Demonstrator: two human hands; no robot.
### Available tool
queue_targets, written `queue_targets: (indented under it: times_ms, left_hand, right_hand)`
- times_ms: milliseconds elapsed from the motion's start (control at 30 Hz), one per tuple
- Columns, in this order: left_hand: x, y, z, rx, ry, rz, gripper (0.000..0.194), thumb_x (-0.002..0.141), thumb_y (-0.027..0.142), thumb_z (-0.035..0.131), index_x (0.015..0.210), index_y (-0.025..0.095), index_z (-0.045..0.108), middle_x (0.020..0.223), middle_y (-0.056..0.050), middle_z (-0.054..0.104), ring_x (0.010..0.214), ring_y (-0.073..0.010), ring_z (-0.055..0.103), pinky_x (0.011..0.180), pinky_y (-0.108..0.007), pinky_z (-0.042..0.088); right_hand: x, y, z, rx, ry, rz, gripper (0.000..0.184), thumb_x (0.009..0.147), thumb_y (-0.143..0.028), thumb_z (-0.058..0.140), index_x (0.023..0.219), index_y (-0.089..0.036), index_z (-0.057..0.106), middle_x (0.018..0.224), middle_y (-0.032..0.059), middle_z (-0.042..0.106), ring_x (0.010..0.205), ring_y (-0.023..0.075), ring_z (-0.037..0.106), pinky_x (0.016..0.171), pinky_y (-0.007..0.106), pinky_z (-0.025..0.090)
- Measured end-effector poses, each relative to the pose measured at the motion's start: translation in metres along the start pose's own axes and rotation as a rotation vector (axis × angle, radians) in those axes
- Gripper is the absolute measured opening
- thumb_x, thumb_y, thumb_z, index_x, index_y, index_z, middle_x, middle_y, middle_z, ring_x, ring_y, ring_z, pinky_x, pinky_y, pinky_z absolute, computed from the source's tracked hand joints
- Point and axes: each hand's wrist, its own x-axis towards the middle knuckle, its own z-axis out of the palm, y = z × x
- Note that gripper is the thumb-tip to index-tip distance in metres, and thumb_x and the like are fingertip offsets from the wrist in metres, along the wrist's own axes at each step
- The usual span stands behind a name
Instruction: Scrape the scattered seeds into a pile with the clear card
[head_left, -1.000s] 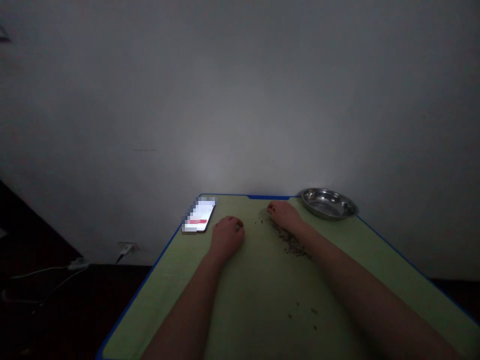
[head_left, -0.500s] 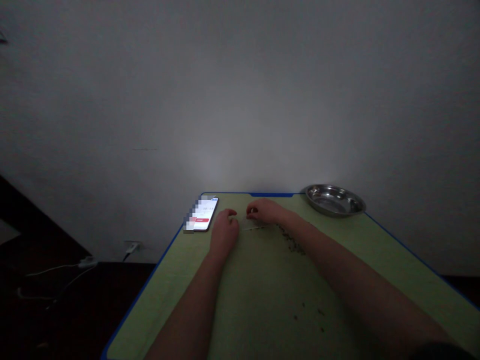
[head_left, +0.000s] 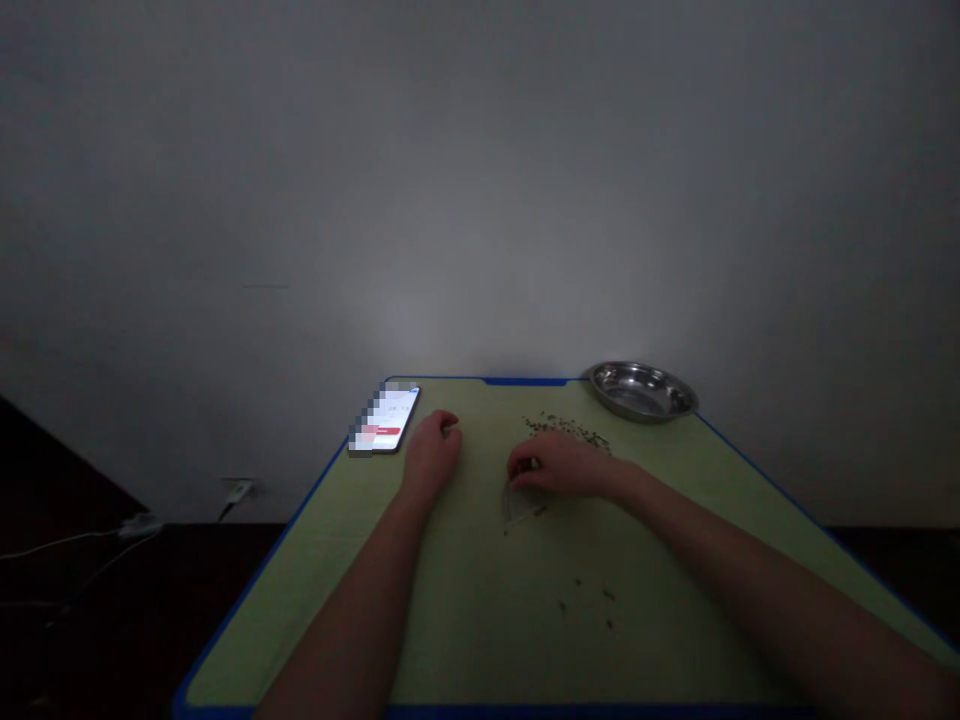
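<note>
My right hand (head_left: 559,462) is closed in a pinch on a small see-through piece (head_left: 521,503), which has a pale straight lower edge and touches or nearly touches the table; what kind of thing it is I cannot tell. Just beyond that hand many small dark bits (head_left: 566,427), like seeds or beans, lie scattered, partly hidden by the fingers. My left hand (head_left: 435,452) rests on the table to the left, its fingers curled together. Whether anything sits between them is too dim to make out.
A phone (head_left: 390,420) with a lit screen lies at the table's left edge. At the far right corner stands a shiny steel bowl (head_left: 641,393). A few loose bits (head_left: 608,595) lie nearer me on the green blue-edged table (head_left: 480,640). The wall (head_left: 480,200) rises behind.
My right hand has come nearer me and slightly right, bringing the see-through piece along, away from my left hand. The dark bits beyond it show more. The view has shifted slightly.
</note>
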Motion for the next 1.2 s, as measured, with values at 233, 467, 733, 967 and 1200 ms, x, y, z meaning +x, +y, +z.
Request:
queue_targets:
  times_ms: [233, 467, 733, 967, 1200]
  left_hand:
    - [0.002, 0.002, -0.001, 0.04, -0.026, -0.007, 0.027, 0.08, 0.019, 0.046, 0.1, 0.016, 0.063, 0.105, -0.011, 0.068, 0.099, -0.0218, 0.061, 0.089, -0.035, 0.046]
    - [0.0, 0.005, -0.004, 0.095, -0.045, 0.025, 0.027, 0.08, 0.019, 0.045, 0.097, 0.015, 0.066, 0.103, -0.011, 0.068, 0.098, -0.0225, 0.061, 0.089, -0.035, 0.046]
    - [0.0, 0.005, -0.003, 0.155, -0.061, 0.042, 0.027, 0.08, 0.02, 0.046, 0.095, 0.016, 0.068, 0.101, -0.01, 0.069, 0.097, -0.0229, 0.061, 0.088, -0.034, 0.046]
    - [0.0, 0.005, -0.005, 0.183, -0.079, 0.056, 0.029, 0.079, 0.019, 0.046, 0.096, 0.016, 0.069, 0.103, -0.01, 0.069, 0.099, -0.0233, 0.061, 0.091, -0.035, 0.045]
    - [0.0, 0.006, -0.007, 0.161, -0.096, 0.043, 0.029, 0.078, 0.02, 0.047, 0.096, 0.014, 0.068, 0.101, -0.01, 0.069, 0.094, -0.0228, 0.062, 0.087, -0.035, 0.047]
  right_hand:
    - [-0.037, -0.01, 0.004, 0.088, 0.002, 0.023, 0.01, 0.081, -0.024, 0.065, 0.086, -0.021, 0.073, 0.078, -0.0004, 0.071, 0.068, 0.0123, 0.06, 0.063, 0.022, 0.04]
    - [-0.058, -0.012, -0.015, 0.164, 0.148, 0.138, 0.01, 0.083, -0.023, 0.061, 0.079, -0.018, 0.067, 0.07, -0.0016, 0.063, 0.062, 0.0111, 0.053, 0.058, 0.021, 0.037]
    - [-0.086, 0.023, -0.028, 0.251, 0.045, 0.202, 0.014, 0.082, -0.03, 0.06, 0.079, -0.019, 0.068, 0.069, -0.0018, 0.061, 0.063, 0.0128, 0.053, 0.056, 0.022, 0.038]
    - [-0.1, 0.029, -0.023, 0.214, -0.096, 0.228, 0.017, 0.083, -0.031, 0.059, 0.079, -0.018, 0.069, 0.07, 0.0001, 0.063, 0.064, 0.0141, 0.054, 0.057, 0.025, 0.039]
    - [-0.093, 0.021, -0.019, 0.159, 0.096, 0.244, 0.016, 0.086, -0.028, 0.056, 0.081, -0.017, 0.067, 0.073, 0.0015, 0.064, 0.064, 0.014, 0.053, 0.058, 0.025, 0.037]
